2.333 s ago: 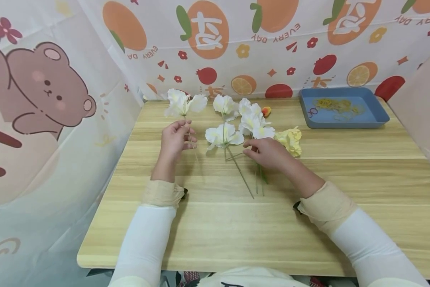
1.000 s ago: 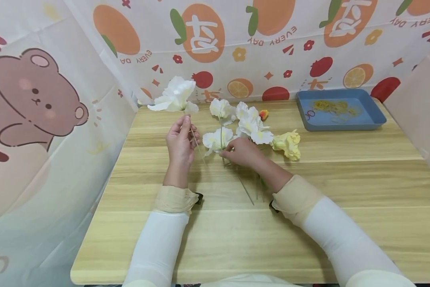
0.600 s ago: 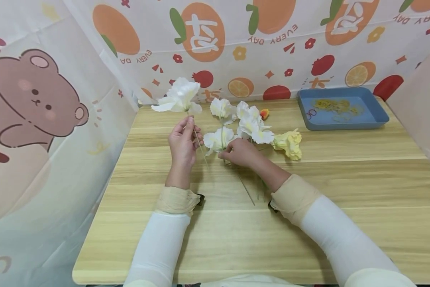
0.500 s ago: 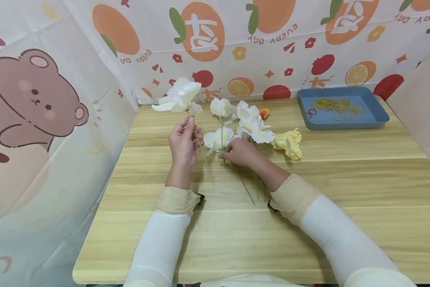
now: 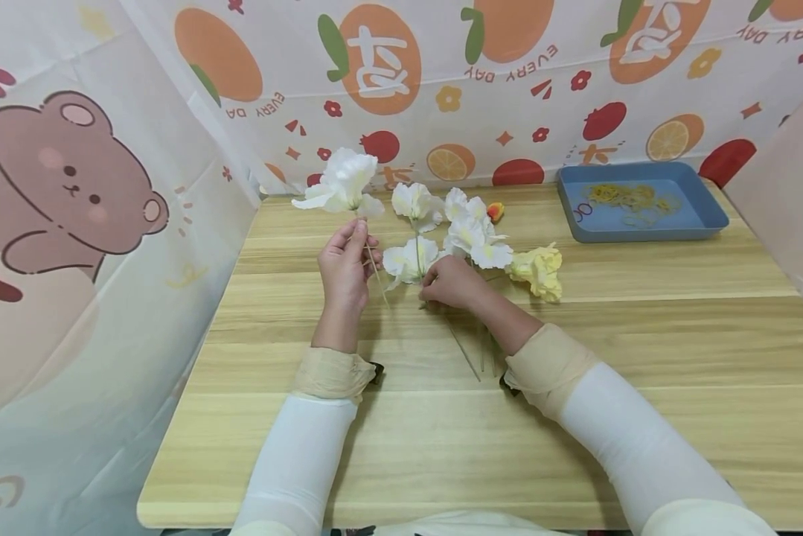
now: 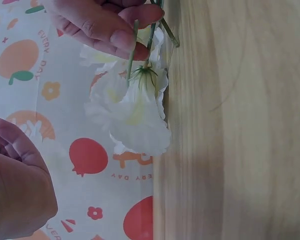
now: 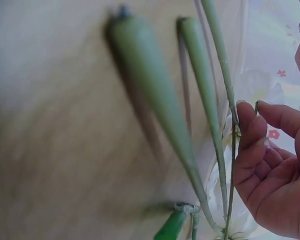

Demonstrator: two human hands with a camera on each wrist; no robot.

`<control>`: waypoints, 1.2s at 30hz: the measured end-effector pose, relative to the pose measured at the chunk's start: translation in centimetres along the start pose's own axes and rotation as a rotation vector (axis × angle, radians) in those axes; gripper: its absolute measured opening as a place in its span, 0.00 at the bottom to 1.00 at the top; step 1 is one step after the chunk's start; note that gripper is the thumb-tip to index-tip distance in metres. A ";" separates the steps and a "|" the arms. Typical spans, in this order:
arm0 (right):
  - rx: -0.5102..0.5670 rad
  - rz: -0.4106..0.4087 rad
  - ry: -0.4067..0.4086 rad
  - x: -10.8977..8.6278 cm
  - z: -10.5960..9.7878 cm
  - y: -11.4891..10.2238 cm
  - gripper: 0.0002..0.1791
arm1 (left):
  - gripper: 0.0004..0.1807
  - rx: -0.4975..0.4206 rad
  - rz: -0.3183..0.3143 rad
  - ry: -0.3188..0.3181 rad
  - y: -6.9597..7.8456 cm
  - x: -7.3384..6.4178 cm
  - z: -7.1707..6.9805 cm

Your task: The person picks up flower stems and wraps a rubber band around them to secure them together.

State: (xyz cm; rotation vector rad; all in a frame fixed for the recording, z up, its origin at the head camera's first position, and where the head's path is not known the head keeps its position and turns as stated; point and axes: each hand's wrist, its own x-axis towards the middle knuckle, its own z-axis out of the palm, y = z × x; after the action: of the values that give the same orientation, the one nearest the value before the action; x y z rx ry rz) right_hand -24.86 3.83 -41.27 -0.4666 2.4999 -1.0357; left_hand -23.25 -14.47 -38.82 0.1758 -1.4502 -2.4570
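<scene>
One pale wooden worktop (image 5: 656,417) heads our list. One blue tray (image 5: 649,234), back right. One white flower (image 5: 346,179), raised; we see the left hand (image 5: 344,272) pinch it by its stem (image 5: 378,281). Several more white flowers (image 5: 475,234), lying to its right; the right hand (image 5: 453,284) pinches a green stem (image 7: 256,107) among them. One yellow bloom (image 5: 540,272), ruffled, beyond the right hand. One orange-red bud (image 5: 496,212), just beside those white flowers. Yellow bands (image 5: 617,196), loose inside the tray.
</scene>
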 end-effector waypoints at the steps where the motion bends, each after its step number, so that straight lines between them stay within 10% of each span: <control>1: 0.022 0.001 -0.005 0.0 0.0 0.0 0.06 | 0.08 0.006 0.000 0.001 0.0 0.0 0.0; 11: 0.326 0.036 -0.050 0.1 0.1 0.3 0.08 | 0.09 0.001 0.014 0.017 0.6 -0.1 -0.6; 36: 0.394 -0.173 0.086 -4.8 -0.4 -0.7 0.16 | 0.05 0.053 0.033 -0.018 0.8 -0.4 0.0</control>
State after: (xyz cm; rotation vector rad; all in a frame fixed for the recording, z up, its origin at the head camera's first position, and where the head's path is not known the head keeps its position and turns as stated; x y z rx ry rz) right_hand -20.81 5.69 -39.40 -0.5293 2.2726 -1.6035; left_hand -22.77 -14.70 -38.15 0.1396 -1.5144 -2.4014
